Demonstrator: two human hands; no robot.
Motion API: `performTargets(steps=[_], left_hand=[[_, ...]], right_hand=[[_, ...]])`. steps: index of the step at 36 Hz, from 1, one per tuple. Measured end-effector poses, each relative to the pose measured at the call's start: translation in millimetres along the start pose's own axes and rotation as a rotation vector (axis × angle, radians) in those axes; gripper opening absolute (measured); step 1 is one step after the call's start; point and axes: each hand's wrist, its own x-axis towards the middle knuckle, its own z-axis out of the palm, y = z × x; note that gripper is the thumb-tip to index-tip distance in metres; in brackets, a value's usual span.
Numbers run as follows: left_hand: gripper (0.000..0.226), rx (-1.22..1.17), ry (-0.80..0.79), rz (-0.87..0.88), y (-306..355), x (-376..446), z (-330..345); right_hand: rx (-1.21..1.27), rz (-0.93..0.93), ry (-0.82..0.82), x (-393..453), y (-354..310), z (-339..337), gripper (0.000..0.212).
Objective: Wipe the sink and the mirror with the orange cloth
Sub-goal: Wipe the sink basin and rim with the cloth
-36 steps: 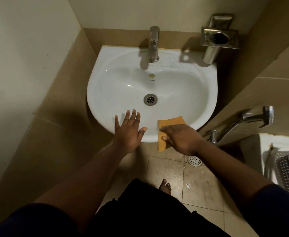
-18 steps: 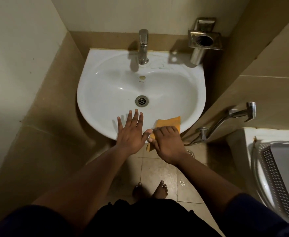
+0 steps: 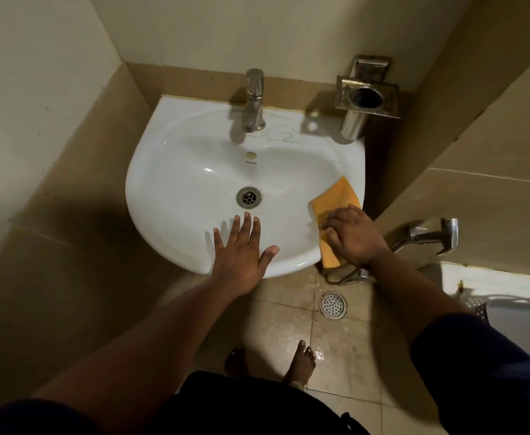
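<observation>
A white wall-hung sink (image 3: 176,171) with a steel drain and a chrome tap (image 3: 253,102) fills the middle of the view. The orange cloth (image 3: 336,199) lies draped over the sink's front right rim, one end hanging down past the edge. My right hand (image 3: 353,237) presses on the cloth with curled fingers gripping it. My left hand (image 3: 241,249) lies flat on the front rim with fingers spread, holding nothing. No mirror is in view.
A steel holder (image 3: 365,98) is fixed to the wall at the sink's back right. A spray handle (image 3: 436,237) juts from the right wall. A floor drain (image 3: 332,304) sits below the sink. A white fixture (image 3: 492,284) stands at the right edge. My bare feet are on the tiles.
My right hand has slid the orange cloth along the front rim from beside my left hand to the sink's right side. My left hand has stayed flat on the rim.
</observation>
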Motion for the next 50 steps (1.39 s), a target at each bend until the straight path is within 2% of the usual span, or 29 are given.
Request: performTargets(steps=[4, 9, 12, 15, 21, 23, 26, 34, 40, 45, 50], left_hand=[[0.07, -0.011, -0.002, -0.021, 21, 4, 1], [0.068, -0.075, -0.025, -0.044, 50, 13, 4], [0.069, -0.121, -0.026, -0.071, 63, 19, 4], [0.071, -0.13, -0.024, -0.088, 67, 25, 5], [0.072, -0.104, -0.001, -0.099, 71, 28, 8], [0.072, -0.099, 0.003, -0.103, 71, 28, 8], [0.071, -0.084, 0.007, -0.11, 72, 28, 8], [0.071, -0.09, 0.016, -0.121, 75, 29, 8], [0.072, -0.088, 0.01, -0.102, 85, 35, 11], [0.072, -0.112, 0.018, -0.086, 93, 45, 15], [0.082, -0.127, 0.026, -0.111, 95, 50, 16]], right_hand=[[0.048, 0.046, 0.144, -15, -29, 25, 0.049], [0.124, -0.051, 0.218, -31, -46, 38, 0.041], [0.097, -0.135, 0.204, -27, -27, 34, 0.04], [0.082, -0.137, 0.168, -12, -3, 25, 0.041], [-0.009, -0.076, -0.024, 33, 42, -9, 0.082], [-0.057, -0.045, -0.085, 48, 49, -19, 0.077], [-0.173, -0.034, -0.164, 66, 51, -27, 0.053], [-0.063, 0.169, -0.161, 36, 24, -7, 0.064], [0.001, 0.258, -0.112, 10, 3, 2, 0.063], [-0.031, 0.27, -0.118, 29, 10, 0, 0.07], [-0.075, 0.258, -0.1, 63, 33, -12, 0.071]])
